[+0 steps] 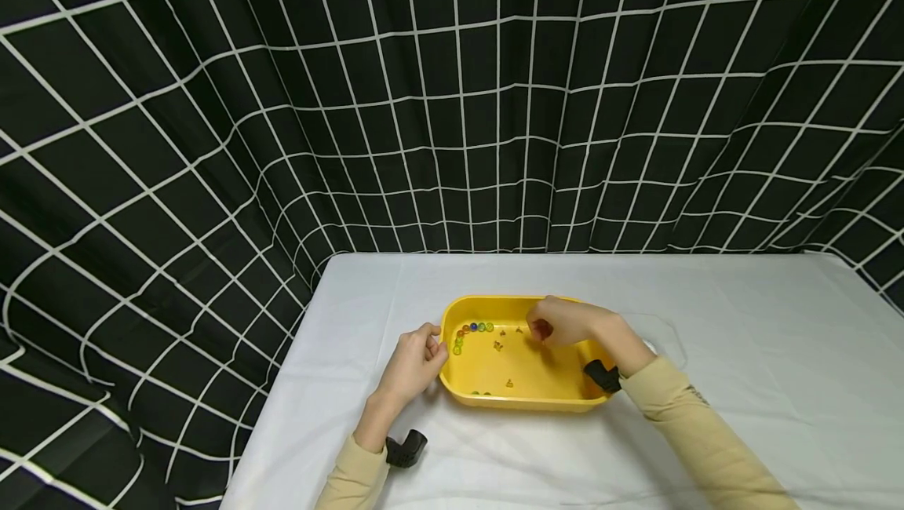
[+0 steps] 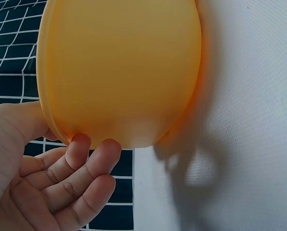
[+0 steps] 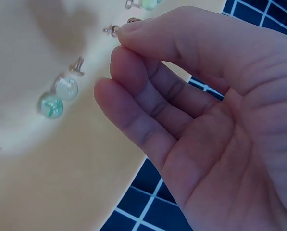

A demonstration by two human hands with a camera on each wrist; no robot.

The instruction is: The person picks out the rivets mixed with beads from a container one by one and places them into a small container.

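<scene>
My left hand [image 1: 415, 359] is at the left end of a yellow plastic tub [image 1: 537, 402]. Its thumb goes over the rim and its fingertips press the outer wall in the left wrist view. Over the tub's right half, my right hand [image 1: 561, 320] has its fingers curled and thumb and fingertips drawn together; I cannot tell whether they pinch anything. Several glass marbles [image 1: 474, 327] line the tub's far left corner. Small brass-coloured metal pieces [image 1: 498, 346] lie scattered on its floor. In the right wrist view, one such piece [image 3: 77, 66] lies beside two pale marbles [image 3: 59, 97].
A clear plastic container [image 1: 667, 329] stands right of the tub, partly behind my right forearm. White cloth [image 1: 777, 353] covers the table. A black curtain with a white grid [image 1: 523, 102] hangs behind it. Black wrist cameras [image 1: 406, 449] sit on both wrists.
</scene>
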